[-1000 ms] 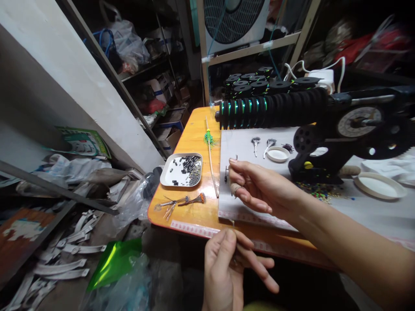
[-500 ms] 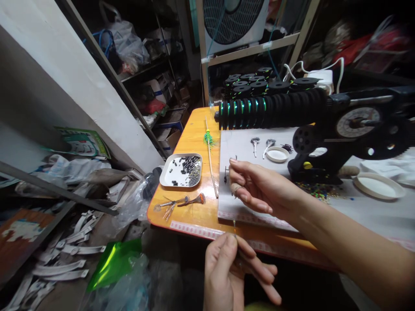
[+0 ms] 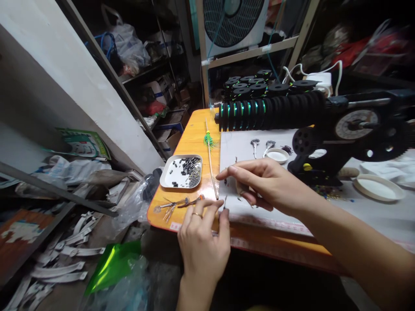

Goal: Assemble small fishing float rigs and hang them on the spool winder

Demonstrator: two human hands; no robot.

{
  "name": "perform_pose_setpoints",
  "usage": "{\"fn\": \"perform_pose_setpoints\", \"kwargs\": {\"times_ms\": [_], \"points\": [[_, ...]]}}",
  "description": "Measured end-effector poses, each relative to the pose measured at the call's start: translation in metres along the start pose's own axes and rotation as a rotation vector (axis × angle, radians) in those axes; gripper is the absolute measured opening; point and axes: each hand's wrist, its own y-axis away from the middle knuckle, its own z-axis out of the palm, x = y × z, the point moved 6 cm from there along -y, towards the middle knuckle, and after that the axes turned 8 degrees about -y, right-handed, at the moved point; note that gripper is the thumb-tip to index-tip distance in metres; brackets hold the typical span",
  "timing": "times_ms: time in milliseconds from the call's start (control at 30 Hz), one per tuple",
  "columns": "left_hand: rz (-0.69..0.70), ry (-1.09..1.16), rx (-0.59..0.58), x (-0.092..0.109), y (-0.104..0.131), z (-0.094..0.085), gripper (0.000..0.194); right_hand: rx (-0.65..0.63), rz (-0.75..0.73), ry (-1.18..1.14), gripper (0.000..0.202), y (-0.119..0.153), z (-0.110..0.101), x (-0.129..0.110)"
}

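My left hand [image 3: 204,233], with a ring on one finger, is over the table's front edge, its thumb and fingertips apart. A small thin dark piece [image 3: 226,201] is by its thumb and index tips; I cannot tell whether they touch it. My right hand [image 3: 266,179] hovers above the grey board [image 3: 275,216], thumb and index pressed together, the other fingers curled. Whatever it pinches is too small to make out. Small dark bits lie on the board beneath it. Left of the hands, a pale rod [image 3: 211,166] carries a green fringed tuft [image 3: 208,139].
A white tray [image 3: 168,182] of small black and metallic pieces sits on the orange table [image 3: 194,129]. Fringed bundles [image 3: 175,204] lie near its front. A black machine with a ribbed roller [image 3: 275,107] overhangs the board. Round white dishes [image 3: 378,186] and scattered beads are at right.
My left hand has moved up and left to the board's edge, turned palm down and loosened its pinch. My right hand has dipped slightly, its index now pointing further left.
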Motion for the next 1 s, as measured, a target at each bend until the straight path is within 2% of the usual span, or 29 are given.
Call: {"fn": "perform_pose_setpoints", "kwargs": {"times_ms": [67, 133, 233, 333, 433, 533, 600, 767, 1000], "points": [[0.067, 0.022, 0.016, 0.007, -0.014, 0.002, 0.024, -0.009, -0.009, 0.023, 0.040, 0.001, 0.002, -0.002], [0.072, 0.172, 0.001, 0.012, -0.027, 0.010, 0.024, -0.013, -0.018, 0.043, 0.041, 0.002, 0.003, -0.004], [-0.004, 0.439, -0.065, 0.016, -0.039, 0.025, 0.016, -0.019, -0.016, 0.043, 0.041, 0.002, 0.002, -0.004], [-0.067, 0.615, -0.111, 0.017, -0.041, 0.032, 0.015, -0.038, 0.002, -0.052, 0.035, 0.002, 0.001, -0.003], [-0.110, 0.817, -0.245, 0.021, -0.036, 0.036, 0.013, -0.073, 0.070, -0.295, 0.030, 0.000, 0.002, 0.002], [-0.225, 1.041, -0.432, 0.026, -0.028, 0.042, 0.016, -0.124, 0.154, -0.509, 0.032, -0.001, 0.009, 0.007], [-0.308, 1.148, -0.499, 0.028, -0.023, 0.045, 0.014, -0.138, 0.176, -0.574, 0.033, -0.001, 0.013, 0.008], [-0.396, 1.232, -0.517, 0.026, -0.008, 0.050, 0.011, -0.094, 0.212, -0.593, 0.034, 0.000, 0.013, 0.010], [-0.483, 1.316, -0.536, 0.018, 0.012, 0.055, 0.022, -0.093, 0.231, -0.598, 0.034, 0.000, 0.011, 0.010]]}}
